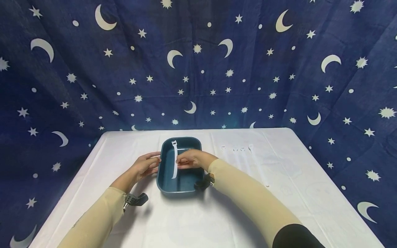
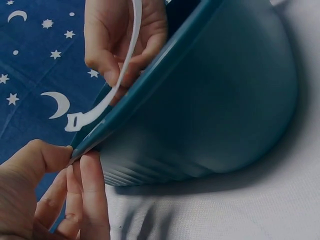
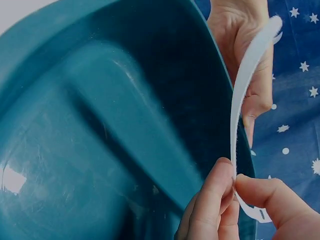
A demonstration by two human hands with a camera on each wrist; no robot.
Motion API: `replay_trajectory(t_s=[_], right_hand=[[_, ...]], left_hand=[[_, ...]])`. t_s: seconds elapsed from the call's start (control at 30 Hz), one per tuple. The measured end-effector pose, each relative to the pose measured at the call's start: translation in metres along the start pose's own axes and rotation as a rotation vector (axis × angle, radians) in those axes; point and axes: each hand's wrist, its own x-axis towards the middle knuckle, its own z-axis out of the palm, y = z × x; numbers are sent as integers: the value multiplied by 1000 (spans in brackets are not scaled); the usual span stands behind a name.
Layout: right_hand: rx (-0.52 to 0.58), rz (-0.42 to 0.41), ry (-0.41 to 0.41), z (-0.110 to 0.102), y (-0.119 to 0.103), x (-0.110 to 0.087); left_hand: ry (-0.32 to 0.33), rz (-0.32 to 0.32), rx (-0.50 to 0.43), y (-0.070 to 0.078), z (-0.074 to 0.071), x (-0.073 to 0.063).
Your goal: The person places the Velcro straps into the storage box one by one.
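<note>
A dark teal plastic bin [image 1: 179,191] stands on the white table, its inside bare in the right wrist view. The left hand [image 1: 145,166] pinches the bin's left rim between thumb and fingers, as the left wrist view [image 2: 55,190] shows. Over the bin's opening, the right hand [image 1: 190,159] pinches a white hook-and-loop cable tie [image 1: 175,160] near its middle. The tie's slotted head [image 2: 75,121] points toward the far end of the bin, and its plain tail curves toward the near side. Thumb and fingertips of the right hand [image 3: 250,205] press the strap from both sides.
Several more white cable ties [image 1: 243,151] lie side by side on the white-covered table [image 1: 183,224], right of the bin. A dark blue curtain [image 1: 198,62] with moons and stars hangs behind and around the table. Both wrists wear dark camera mounts [image 1: 136,199].
</note>
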Motion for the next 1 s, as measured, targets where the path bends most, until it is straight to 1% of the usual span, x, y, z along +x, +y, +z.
replay_trajectory(t_s=[0.1, 0.27, 0.3, 0.4, 0.5, 0.53, 0.67, 0.8, 1.0], right_hand=[[-3, 8, 2, 4, 0, 3], [-19, 15, 53, 6, 3, 17], [-13, 20, 39, 4, 4, 21], [-19, 29, 48, 5, 6, 26], [-25, 34, 43, 9, 7, 23], [-36, 30, 58, 11, 7, 20], [-38, 32, 34, 15, 6, 15], [-51, 41, 15, 16, 4, 15], [-73, 52, 25, 19, 3, 17]], left_hand=[[-8, 5, -13, 0, -1, -1], [-14, 15, -26, 0, -1, 0], [-13, 15, -30, 0, -1, 0], [-17, 16, -39, 0, 0, 0], [-18, 9, -41, -1, 0, 0], [-20, 9, -38, -1, 0, 0], [-12, 6, -27, -1, 0, 0], [-15, 11, -28, -1, 1, -1], [-30, 15, -33, -1, 1, -3]])
